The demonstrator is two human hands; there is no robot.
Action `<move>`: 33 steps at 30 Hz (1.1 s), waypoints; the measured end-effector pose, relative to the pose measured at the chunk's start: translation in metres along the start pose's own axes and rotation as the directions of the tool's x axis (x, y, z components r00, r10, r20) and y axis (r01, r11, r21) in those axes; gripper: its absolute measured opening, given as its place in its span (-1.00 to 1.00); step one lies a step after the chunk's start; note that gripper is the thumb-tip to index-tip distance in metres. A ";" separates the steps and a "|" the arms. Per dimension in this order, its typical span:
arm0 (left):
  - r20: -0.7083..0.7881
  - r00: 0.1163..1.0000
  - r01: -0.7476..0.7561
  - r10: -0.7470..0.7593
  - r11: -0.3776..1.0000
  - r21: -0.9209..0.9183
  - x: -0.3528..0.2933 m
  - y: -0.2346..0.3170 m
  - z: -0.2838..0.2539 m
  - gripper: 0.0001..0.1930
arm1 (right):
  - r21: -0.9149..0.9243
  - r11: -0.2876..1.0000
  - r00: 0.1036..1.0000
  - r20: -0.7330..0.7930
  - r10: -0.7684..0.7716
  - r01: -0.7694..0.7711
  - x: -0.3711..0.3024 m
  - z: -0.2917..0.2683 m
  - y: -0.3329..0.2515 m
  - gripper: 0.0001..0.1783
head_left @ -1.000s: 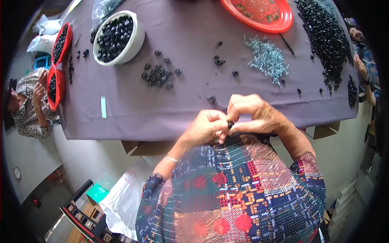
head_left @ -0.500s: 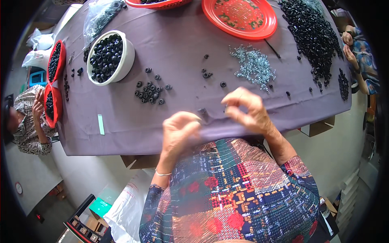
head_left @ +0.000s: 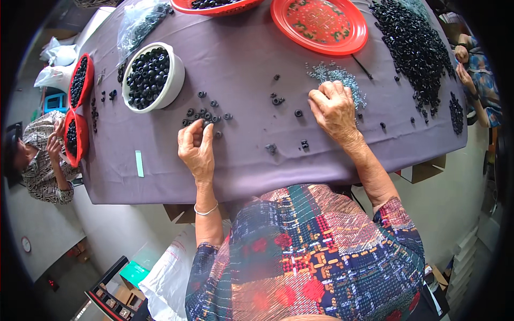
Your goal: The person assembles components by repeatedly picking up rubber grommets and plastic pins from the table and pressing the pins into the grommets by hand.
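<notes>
My left hand (head_left: 196,152) is at a cluster of small black ring-like pieces (head_left: 216,119), thumb and fingertips pinched on one of them. Over the pile of tiny clear bluish pieces (head_left: 350,83), my right hand (head_left: 334,111) has its fingers curled down and closed. Its fingertips are partly hidden, so what they hold does not show. Between the hands, a small black piece (head_left: 304,144) and a dark piece (head_left: 271,148) lie near the table's front edge. Farther in, a single black ring (head_left: 298,113) rests on the cloth.
A white tub (head_left: 176,80) of black round pieces stands at the left, with a clear plastic bag (head_left: 134,27) behind. A red tray (head_left: 358,40) sits at the back, and a large black heap (head_left: 412,53) at right. Other people sit at both sides; red baskets (head_left: 85,134) line the left edge.
My hands have parted from near the front edge. The left moved left and away to the black cluster, the right moved away to the clear pile. A small black piece now lies where my right fingers were.
</notes>
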State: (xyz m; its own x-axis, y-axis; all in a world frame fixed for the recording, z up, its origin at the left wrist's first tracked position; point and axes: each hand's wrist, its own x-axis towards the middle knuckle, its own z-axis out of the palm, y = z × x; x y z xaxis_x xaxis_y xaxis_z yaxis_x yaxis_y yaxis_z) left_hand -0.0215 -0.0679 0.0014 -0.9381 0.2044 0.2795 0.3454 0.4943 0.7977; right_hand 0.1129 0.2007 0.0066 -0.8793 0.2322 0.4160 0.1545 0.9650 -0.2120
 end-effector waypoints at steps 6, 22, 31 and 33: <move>-0.082 0.985 -0.138 0.150 0.982 0.130 -0.008 0.018 0.005 -0.68 | 0.152 0.988 0.999 -0.051 0.002 0.006 0.004 -0.004 0.001 -0.83; 0.420 0.871 -0.274 0.256 0.962 -0.019 -0.047 0.053 0.028 -0.75 | 0.713 0.660 0.968 0.109 0.227 -0.235 -0.046 -0.021 -0.026 -0.83; 0.403 0.861 -0.326 0.312 0.945 -0.035 -0.047 0.056 0.041 -0.80 | 0.705 0.689 0.975 0.015 0.223 -0.169 -0.051 -0.012 -0.028 -0.82; 0.406 0.852 -0.333 0.331 0.940 -0.070 -0.044 0.058 0.045 -0.80 | 0.705 0.690 0.972 -0.007 0.235 -0.162 -0.053 -0.010 -0.029 -0.82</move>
State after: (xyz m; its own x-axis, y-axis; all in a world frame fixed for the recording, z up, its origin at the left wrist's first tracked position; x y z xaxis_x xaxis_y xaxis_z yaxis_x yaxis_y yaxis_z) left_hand 0.0411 -0.0107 0.0111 -0.6743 0.6811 0.2853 0.6350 0.3377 0.6947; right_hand 0.1592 0.1622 -0.0001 -0.8154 0.4531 0.3604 -0.0689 0.5421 -0.8375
